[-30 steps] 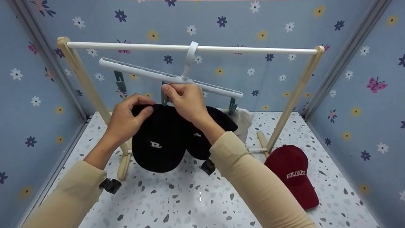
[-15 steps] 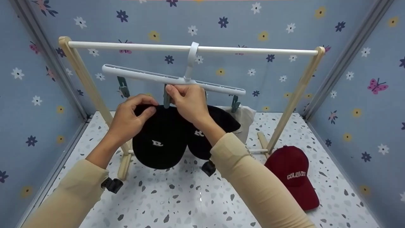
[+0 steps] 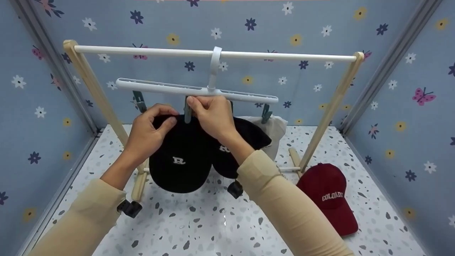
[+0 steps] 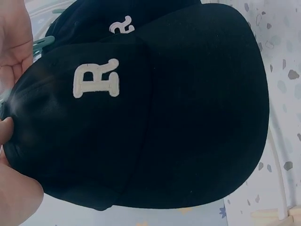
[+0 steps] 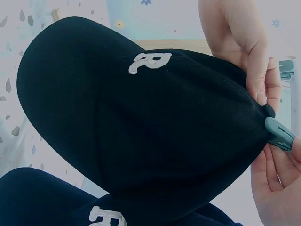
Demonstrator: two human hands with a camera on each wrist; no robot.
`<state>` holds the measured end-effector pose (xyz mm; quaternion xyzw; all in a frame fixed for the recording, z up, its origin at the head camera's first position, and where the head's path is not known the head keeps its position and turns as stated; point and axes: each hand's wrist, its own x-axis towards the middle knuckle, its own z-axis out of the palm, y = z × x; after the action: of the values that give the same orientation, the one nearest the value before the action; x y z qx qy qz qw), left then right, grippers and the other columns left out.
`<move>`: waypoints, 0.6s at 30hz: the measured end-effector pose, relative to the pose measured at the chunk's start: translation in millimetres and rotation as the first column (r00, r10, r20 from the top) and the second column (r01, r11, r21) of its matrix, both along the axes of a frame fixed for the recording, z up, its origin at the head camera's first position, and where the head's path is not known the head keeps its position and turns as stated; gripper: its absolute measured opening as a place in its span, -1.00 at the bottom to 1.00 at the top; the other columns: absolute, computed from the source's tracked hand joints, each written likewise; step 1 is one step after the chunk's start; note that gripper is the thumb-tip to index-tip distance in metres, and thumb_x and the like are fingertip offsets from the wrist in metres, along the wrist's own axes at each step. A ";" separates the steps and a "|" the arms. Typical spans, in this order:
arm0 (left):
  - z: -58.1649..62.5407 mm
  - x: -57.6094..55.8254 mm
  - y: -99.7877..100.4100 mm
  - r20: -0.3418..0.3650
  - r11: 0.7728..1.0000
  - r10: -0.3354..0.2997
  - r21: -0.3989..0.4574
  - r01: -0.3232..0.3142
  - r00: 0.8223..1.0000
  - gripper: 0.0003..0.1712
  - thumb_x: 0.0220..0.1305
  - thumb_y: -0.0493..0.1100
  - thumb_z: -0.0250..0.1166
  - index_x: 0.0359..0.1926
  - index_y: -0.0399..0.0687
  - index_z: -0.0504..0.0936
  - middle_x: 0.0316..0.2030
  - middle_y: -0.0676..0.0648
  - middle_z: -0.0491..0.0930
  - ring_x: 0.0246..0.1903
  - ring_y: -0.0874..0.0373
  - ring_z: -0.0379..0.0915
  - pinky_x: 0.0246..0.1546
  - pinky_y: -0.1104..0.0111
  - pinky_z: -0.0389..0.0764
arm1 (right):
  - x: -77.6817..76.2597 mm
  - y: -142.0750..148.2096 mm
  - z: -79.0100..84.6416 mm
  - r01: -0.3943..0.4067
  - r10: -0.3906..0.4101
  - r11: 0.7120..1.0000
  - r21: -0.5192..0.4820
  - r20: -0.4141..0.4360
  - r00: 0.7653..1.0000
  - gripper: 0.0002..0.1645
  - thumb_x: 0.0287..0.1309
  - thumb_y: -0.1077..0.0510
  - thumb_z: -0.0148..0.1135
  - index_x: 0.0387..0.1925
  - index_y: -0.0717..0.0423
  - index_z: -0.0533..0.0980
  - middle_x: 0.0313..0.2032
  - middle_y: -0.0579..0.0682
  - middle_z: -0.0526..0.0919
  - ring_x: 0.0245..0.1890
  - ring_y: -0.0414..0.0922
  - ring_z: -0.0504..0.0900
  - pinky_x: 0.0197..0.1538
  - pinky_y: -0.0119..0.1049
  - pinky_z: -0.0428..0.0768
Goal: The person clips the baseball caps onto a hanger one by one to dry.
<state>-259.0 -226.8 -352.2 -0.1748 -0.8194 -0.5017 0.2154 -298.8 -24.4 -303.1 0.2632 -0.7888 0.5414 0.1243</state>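
In the head view, a black cap with a white R hangs brim down under a white hanger. My left hand pinches the cap's top edge between thumb and fingers. A dark green clip under the hanger meets that edge, and my right hand pinches its upper part. The right wrist view shows the clip biting the gathered cap fabric. Just right of this cap hangs a second black cap, partly hidden by my right wrist.
A pale cap hangs behind at the right below another clip. One more clip dangles at the hanger's left. The hanger hooks over a rack's white bar. On the speckled floor lies a red cap.
The hanger's left end has dropped and its right end has risen slightly, so it tilts less. Both hands keep their hold and have barely shifted.
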 end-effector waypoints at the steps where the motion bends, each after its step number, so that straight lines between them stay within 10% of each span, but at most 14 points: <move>1: 0.3 0.3 1.0 0.003 1.000 -0.003 0.015 0.003 1.000 -0.77 0.59 -0.12 0.27 0.12 -0.08 0.68 0.07 0.07 0.65 0.03 0.23 0.56 0.05 0.46 0.51 | 0.1 0.2 0.1 0.001 -0.001 1.000 0.002 -0.002 1.000 -0.40 0.54 0.01 0.27 -0.70 0.08 0.50 -0.74 -0.16 0.29 -0.70 -0.21 0.24 -0.48 -0.36 0.22; 9: -2.1 0.0 6.3 -0.008 0.997 0.011 0.072 -0.010 1.000 -0.76 0.61 -0.12 0.24 0.14 -0.09 0.67 0.04 0.05 0.65 0.01 0.21 0.56 0.03 0.46 0.52 | 2.6 0.4 -1.2 0.017 -0.018 1.000 0.004 0.015 1.000 -0.45 0.53 -0.02 0.28 -0.63 0.10 0.58 -0.74 -0.18 0.25 -0.71 -0.20 0.23 -0.51 -0.34 0.17; 18: -4.8 -1.6 5.5 -0.002 0.998 0.031 0.051 -0.031 1.000 -0.74 0.61 -0.09 0.23 0.17 -0.05 0.66 0.06 0.06 0.64 0.03 0.24 0.55 0.06 0.48 0.52 | 3.7 6.0 -6.3 -0.042 0.041 0.999 0.021 0.058 0.998 -0.69 0.52 -0.05 0.29 0.01 0.01 0.80 -0.60 -0.15 0.49 -0.49 -0.17 0.47 -0.27 -0.36 0.47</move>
<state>-260.7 -221.2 -357.0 -0.1572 -0.8085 -0.5189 0.2290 -295.1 -18.4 -309.4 0.2653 -0.7923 0.5425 0.0876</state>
